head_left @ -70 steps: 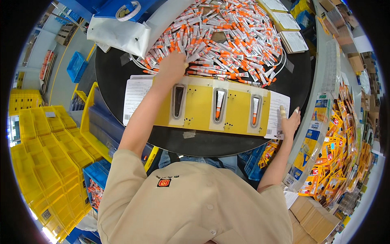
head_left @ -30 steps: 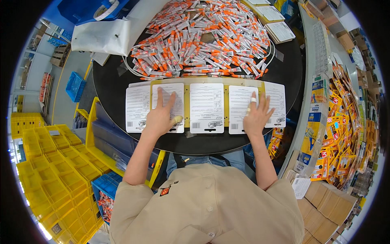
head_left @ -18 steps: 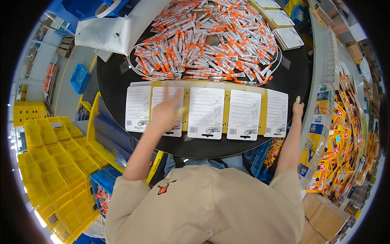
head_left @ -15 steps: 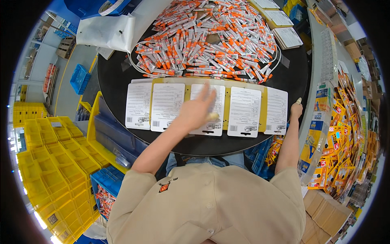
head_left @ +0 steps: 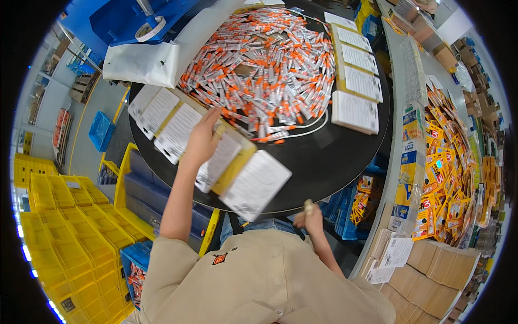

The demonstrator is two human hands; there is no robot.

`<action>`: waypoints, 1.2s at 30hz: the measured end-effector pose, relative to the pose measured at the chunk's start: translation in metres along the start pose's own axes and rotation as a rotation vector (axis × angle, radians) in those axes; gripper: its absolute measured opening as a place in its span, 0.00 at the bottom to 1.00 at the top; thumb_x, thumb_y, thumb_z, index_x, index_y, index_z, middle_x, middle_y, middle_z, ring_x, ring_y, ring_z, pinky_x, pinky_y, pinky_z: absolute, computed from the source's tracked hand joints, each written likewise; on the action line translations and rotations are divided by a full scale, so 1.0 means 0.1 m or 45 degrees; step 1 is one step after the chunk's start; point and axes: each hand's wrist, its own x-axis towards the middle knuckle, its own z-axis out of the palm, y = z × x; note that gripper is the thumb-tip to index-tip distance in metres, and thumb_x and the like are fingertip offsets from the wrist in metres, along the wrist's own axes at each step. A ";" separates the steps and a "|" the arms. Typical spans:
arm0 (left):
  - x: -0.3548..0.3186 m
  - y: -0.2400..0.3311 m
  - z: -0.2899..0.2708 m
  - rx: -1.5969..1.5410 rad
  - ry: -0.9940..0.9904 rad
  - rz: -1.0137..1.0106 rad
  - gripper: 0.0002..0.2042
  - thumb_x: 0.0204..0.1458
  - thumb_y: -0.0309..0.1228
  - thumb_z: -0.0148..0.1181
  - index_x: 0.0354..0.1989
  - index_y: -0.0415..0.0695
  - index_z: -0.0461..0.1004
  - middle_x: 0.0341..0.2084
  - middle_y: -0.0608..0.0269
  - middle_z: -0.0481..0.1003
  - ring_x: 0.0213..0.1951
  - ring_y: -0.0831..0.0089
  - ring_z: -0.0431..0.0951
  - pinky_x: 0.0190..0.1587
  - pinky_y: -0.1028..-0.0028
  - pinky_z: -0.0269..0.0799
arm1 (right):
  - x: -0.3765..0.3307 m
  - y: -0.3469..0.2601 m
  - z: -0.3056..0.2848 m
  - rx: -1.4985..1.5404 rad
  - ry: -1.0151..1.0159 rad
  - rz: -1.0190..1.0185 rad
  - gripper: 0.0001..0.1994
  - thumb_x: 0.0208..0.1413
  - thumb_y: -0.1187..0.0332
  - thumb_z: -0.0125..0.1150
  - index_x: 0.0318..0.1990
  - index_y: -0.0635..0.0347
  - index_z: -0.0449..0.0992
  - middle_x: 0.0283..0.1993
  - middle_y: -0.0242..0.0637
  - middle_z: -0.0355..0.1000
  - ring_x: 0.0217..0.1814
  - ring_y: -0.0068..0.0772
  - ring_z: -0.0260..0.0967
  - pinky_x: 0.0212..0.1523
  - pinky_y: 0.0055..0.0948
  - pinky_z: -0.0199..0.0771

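A round black turntable (head_left: 345,156) carries a heap of small white tubes with orange caps (head_left: 259,70). White printed blister cards (head_left: 258,183) lie in a row on a yellow fixture (head_left: 235,167), slanting from the far left towards me. My left hand (head_left: 203,141) lies over this row, fingers stretched out, with a pale cot on the thumb; the hand covers part of a card. At the turntable's near rim, my right hand (head_left: 310,216) has its fingers curled and its cot-covered thumb at the edge; the hand is slightly blurred.
Another fixture with cards (head_left: 359,81) and a card stack (head_left: 355,112) sits at the turntable's right. Yellow crates (head_left: 70,237) stand at left, above the floor. Orange-yellow packages (head_left: 440,178) fill the right bench, near cardboard (head_left: 431,270). A white plastic sheet (head_left: 141,63) hangs far left.
The turntable has swung clockwise, carrying the card row to the left and nearer me. My right hand has come from the right rim to the near rim; my left hand has shifted left.
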 end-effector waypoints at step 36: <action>-0.78 -0.79 -0.75 0.116 0.554 -0.408 0.09 0.56 0.28 0.53 0.40 0.37 0.74 0.37 0.53 0.75 0.35 0.67 0.78 0.37 0.73 0.72 | 0.31 -1.29 -0.44 -0.681 0.123 -1.450 0.25 0.51 0.71 0.57 0.59 0.50 0.69 0.63 0.43 0.63 0.68 0.52 0.53 0.68 0.56 0.41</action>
